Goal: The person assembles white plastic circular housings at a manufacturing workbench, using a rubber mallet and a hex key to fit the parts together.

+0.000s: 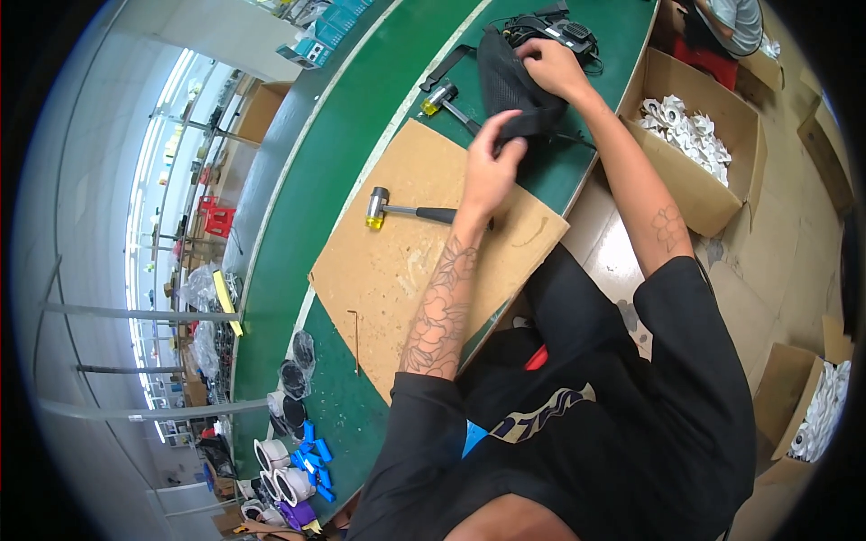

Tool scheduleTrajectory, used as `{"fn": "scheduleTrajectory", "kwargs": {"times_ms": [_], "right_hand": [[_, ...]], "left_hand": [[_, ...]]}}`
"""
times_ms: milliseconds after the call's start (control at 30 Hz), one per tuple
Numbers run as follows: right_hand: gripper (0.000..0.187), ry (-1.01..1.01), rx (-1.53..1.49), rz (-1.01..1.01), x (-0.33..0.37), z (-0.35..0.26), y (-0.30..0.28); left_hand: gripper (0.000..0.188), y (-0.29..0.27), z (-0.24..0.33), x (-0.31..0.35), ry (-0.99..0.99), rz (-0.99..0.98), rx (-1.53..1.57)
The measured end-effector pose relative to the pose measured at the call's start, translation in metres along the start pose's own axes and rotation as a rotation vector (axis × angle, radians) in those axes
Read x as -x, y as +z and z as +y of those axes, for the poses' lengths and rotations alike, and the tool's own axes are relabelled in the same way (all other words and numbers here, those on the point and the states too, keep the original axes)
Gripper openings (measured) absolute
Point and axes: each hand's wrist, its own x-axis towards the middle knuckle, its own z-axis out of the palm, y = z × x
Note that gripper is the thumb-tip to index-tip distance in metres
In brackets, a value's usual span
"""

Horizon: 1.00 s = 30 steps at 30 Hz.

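A black mesh fabric bag (507, 83) lies at the far end of the green bench. My right hand (552, 68) pinches its upper right edge, fingertips bent into the fabric. At the near end of the bag, my left hand (492, 171) has its fingers and thumb curled around the dark fabric; the exact grip is partly hidden. Below my left wrist a mallet (401, 209) with a metal and yellow head rests on a brown board (379, 261). A second mallet (442, 99) lies left of the bag, its handle running toward it.
Black cables and a device (573, 36) sit behind the bag. A bent hex key (356, 343) lies on the board's left edge. Blue pieces (313, 462) and white rings (293, 485) stand at the lower left. An open carton (695, 189) of white parts is at the right.
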Motion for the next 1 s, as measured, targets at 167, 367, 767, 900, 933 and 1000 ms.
{"fn": "scheduleTrajectory", "kwargs": {"times_ms": [167, 367, 767, 900, 933, 1000], "right_hand": [[0.032, 0.066, 0.272, 0.171, 0.005, 0.002, -0.011], [0.029, 0.113, 0.193, 0.392, 0.099, -0.02, -0.057], [0.033, 0.346, -0.036, 0.041, 0.22, -0.012, -0.068], [0.039, 0.364, -0.061, -0.374, 0.242, -0.012, -0.083], [0.04, 0.405, -0.09, -0.443, 0.247, -0.008, -0.086], [0.04, 0.438, -0.157, -0.542, 0.253, -0.003, -0.092]], "left_hand": [[0.055, 0.022, -0.012, 0.004, 0.071, -0.229, -0.539], [0.056, 0.045, -0.015, 0.014, 0.088, -0.263, -0.825], [0.055, 0.043, -0.016, 0.023, 0.165, -0.201, -0.826], [0.053, 0.04, -0.021, 0.032, 0.187, -0.237, -0.908], [0.052, 0.041, -0.022, 0.033, 0.2, -0.231, -0.911], [0.052, 0.041, -0.023, 0.033, 0.189, -0.226, -0.901]]}}
